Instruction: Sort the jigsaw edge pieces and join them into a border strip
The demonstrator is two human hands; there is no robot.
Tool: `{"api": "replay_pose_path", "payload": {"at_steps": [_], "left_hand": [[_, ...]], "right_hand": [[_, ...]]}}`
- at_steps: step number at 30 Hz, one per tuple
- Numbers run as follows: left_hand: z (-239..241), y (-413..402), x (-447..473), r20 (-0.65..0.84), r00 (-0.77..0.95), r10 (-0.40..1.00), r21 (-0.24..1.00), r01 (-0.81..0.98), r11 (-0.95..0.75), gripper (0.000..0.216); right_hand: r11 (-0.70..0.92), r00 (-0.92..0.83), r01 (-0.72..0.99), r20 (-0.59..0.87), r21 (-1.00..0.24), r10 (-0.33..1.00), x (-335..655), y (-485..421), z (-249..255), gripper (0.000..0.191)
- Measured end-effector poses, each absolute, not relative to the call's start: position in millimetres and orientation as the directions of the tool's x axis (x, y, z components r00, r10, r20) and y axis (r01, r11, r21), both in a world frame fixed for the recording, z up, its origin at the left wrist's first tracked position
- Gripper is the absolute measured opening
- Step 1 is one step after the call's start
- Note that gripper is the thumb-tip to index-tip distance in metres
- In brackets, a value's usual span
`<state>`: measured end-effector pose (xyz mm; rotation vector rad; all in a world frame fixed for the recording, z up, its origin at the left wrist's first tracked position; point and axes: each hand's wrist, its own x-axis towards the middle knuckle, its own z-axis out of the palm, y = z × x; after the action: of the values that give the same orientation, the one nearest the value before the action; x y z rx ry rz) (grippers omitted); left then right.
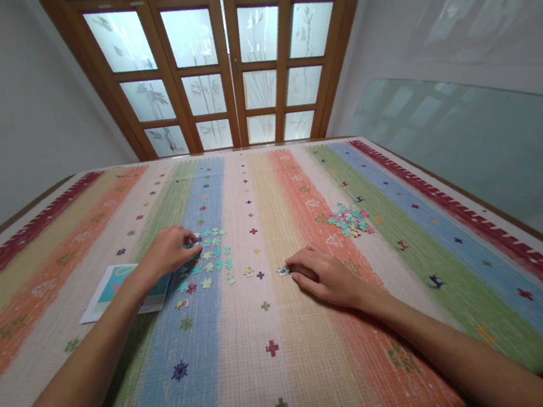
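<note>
**A:** Just under the left fingertips, what do you see?

**B:** A loose puzzle piece. The left hand (169, 250) has its fingers curled together and pinched at the near edge of the spread-out puzzle pieces (211, 256), which lie in rough rows just beyond and to the right of those fingertips. Whether the piece is actually gripped or only touched, I cannot tell; it is too small.

**A:** And the right hand?

**B:** The right hand (325, 277) lies palm down on the striped rug (276, 378), fingers together and slightly bent. A single piece (283, 270) sits touching its fingertips, on their left side. It is pressed or nudged, not lifted.

**A:** Anything else near the fingers?

**B:** A heap of unsorted pieces (349, 219) lies beyond the right fingers, well apart from them. A printed picture sheet (122, 288) lies under the left wrist, behind the left fingers.

**A:** So which step is this?

**B:** I judge it to be sorting or laying out: pieces are separated and none look joined yet.

**A:** What does the next move call for?

**B:** Probably a fine fingertip pinch on flat, thin pieces, and care not to sweep the neat rows aside with the wrist.
</note>
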<state>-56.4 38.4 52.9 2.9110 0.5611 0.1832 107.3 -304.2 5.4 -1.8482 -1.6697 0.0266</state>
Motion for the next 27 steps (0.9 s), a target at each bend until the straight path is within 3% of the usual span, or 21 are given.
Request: {"api": "replay_pose_path", "payload": {"at_steps": [3,8,14,27], "left_hand": [[56.6,33.0,-55.4,0.156,0.924,0.348,0.188,0.318,-0.929,0.026],[61.9,-8.2,-49.9,0.273,0.94,0.207,0.342,0.106,-0.934,0.026],[45.6,-86.9,-46.2,0.247,0.969,-0.028,0.481,-0.148,-0.864,0.017],[21.3,-111.3,-46.5,0.274,0.962,-0.004,0.499,-0.145,-0.855,0.014]], "right_hand": [[0.016,0.19,0.888,0.397,-0.46,0.898,107.4,-304.4,5.3,0.019],[0.024,0.176,0.895,0.401,-0.446,0.899,107.7,-303.6,5.9,0.018],[0.061,0.139,0.901,0.421,-0.429,0.896,107.4,-302.5,5.9,0.017],[0.089,0.115,0.913,0.461,-0.399,0.88,102.0,-303.3,5.3,0.014]]}}
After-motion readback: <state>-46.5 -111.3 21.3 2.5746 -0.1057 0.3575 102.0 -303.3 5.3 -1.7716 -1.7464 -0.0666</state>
